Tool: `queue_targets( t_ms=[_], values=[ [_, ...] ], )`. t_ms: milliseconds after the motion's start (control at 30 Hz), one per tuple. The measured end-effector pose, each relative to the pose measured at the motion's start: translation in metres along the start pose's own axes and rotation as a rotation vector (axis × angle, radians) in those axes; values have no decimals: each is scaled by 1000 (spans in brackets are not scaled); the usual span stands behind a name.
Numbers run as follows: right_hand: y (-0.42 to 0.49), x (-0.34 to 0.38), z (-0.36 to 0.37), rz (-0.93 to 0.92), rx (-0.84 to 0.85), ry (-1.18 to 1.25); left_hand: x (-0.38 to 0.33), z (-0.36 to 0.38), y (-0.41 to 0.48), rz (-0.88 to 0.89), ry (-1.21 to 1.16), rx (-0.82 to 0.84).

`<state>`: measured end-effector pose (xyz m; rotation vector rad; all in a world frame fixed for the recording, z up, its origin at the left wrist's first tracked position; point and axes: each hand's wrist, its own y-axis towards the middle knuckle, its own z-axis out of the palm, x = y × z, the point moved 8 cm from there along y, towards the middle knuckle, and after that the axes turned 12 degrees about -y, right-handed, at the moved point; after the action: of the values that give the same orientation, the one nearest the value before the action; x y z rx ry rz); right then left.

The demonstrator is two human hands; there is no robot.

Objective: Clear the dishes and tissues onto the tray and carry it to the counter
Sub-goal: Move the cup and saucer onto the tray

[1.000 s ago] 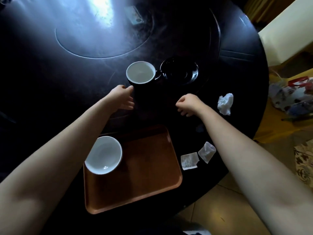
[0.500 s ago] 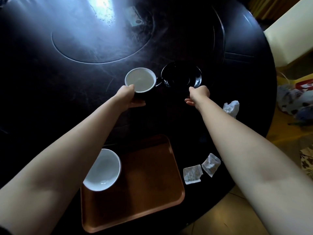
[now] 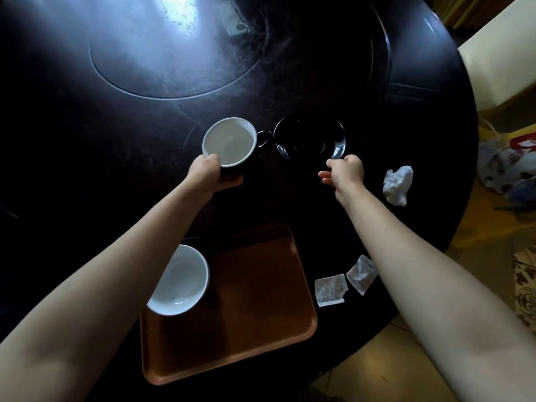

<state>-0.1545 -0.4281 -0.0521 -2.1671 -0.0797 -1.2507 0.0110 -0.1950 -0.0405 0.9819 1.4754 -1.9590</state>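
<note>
A black cup with a white inside (image 3: pixel 229 142) stands on the dark round table (image 3: pixel 87 140); my left hand (image 3: pixel 210 175) grips its near side. To its right lies a black saucer (image 3: pixel 310 139), and my right hand (image 3: pixel 345 173) pinches its near rim. The orange-brown tray (image 3: pixel 249 314) sits at the table's near edge with a white bowl (image 3: pixel 181 281) in its left corner. A crumpled white tissue (image 3: pixel 397 184) lies right of my right hand. Two flat white tissue pieces (image 3: pixel 330 290) (image 3: pixel 362 274) lie just right of the tray.
A round inset ring (image 3: pixel 179 53) marks the table's middle, with a small card (image 3: pixel 235 23) near its far side. A cream chair or cushion (image 3: pixel 499 62) stands at the right. Bags and clutter (image 3: pixel 507 169) lie on the floor past the table's right edge.
Both hands reached forward from the table's near part: the left one closed around the cup and the right one took hold of the saucer's rim. The view shifted forward a little.
</note>
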Motion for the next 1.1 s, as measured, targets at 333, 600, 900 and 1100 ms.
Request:
queue_targets(
  t_ms=[333,600,900,1100],
  values=[
    [-86,-68,-4,-183,221,-72,4,-32,-61,28,-127,-59],
    [-156,-141,-8,-154,367,-143,25,-67,-108,13,-30,-82],
    [-178,-161,16,-167,409,-296,79,-85,-153,-58,64,-70],
    [-177,-169,26,-55,375,-238,109,-94,-165,-84,116,-87]
  ],
)
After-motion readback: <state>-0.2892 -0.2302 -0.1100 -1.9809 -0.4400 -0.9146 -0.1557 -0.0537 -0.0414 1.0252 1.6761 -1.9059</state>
